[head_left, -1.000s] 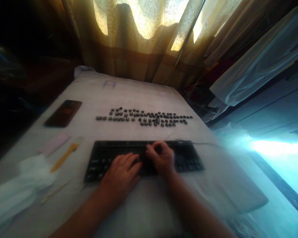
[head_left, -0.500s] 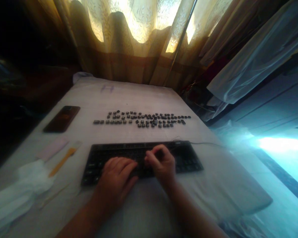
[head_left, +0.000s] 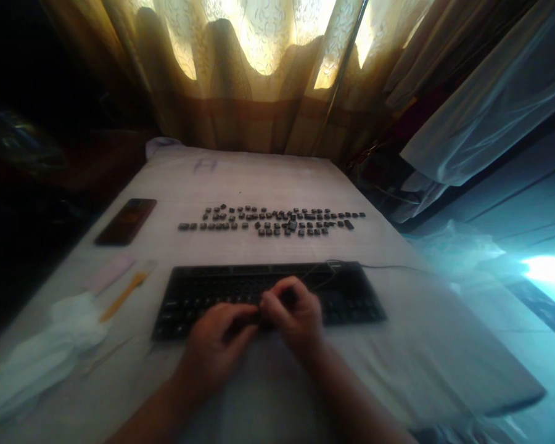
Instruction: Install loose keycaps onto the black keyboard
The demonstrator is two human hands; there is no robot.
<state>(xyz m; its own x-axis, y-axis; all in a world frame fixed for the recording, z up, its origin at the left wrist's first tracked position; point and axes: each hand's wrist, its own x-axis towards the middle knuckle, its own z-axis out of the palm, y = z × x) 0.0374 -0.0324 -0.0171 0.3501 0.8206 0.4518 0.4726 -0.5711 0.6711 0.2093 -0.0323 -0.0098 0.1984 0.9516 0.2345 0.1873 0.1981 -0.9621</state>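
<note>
A black keyboard (head_left: 178, 306) lies across the table in front of me, with keys in place on its left side. My left hand (head_left: 218, 336) is over its middle front edge, thumb and fingers drawn together in a pinch. Fingertips of my right hand (head_left: 296, 313) are curled closed and meet those of the left above the keyboard. Whatever is between the fingers is too small and blurred to make out. Beyond the keyboard, many loose black keycaps (head_left: 293, 226) sit in uneven rows on the white cloth.
A dark phone (head_left: 126, 221) lies at the left. Nearer are a pink block (head_left: 110, 274), a yellow-handled brush (head_left: 126, 296), a crumpled white cloth (head_left: 50, 345) and a thin stick (head_left: 108, 356). The keyboard's cable (head_left: 393, 267) runs right. Curtains (head_left: 268, 111) hang behind the table.
My left hand has lifted its fingers from lying over the keys into a pinch. Both hands' fingertips have come together. The view has shifted slightly.
</note>
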